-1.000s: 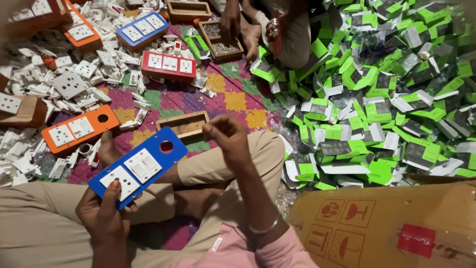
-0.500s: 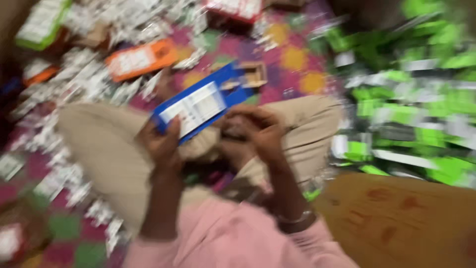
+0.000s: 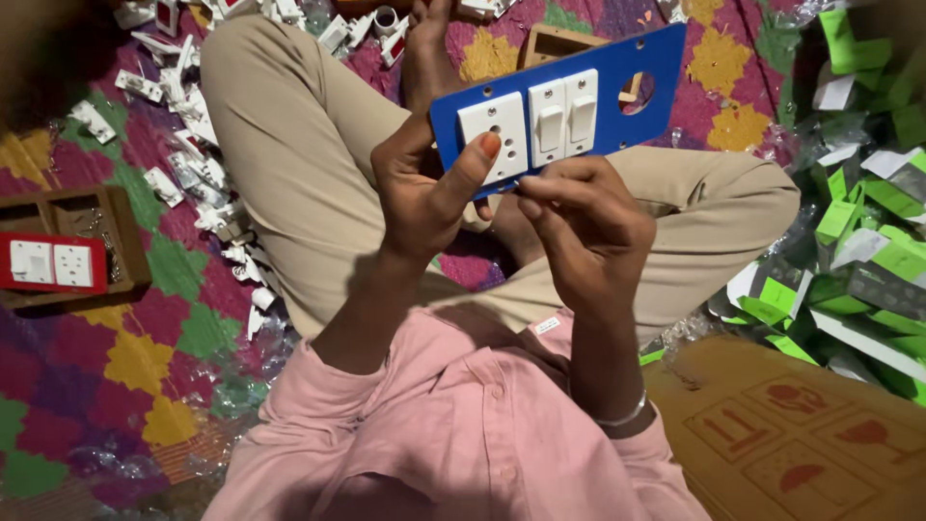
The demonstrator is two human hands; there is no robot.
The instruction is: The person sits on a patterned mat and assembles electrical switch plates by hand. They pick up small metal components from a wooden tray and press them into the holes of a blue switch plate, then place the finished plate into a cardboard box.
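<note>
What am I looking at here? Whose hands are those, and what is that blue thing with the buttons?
The camera sits on a person's head and looks down, so you see their own pink shirt, crossed legs and two hands. The left hand grips a blue switch plate, thumb pressed on its white socket. Beside the socket sit two white switches. The right hand pinches the plate's lower edge. Around them, on a colourful mat, lie loose white parts, a red switch plate in a wooden box, green and white cartons and a cardboard box.
</note>
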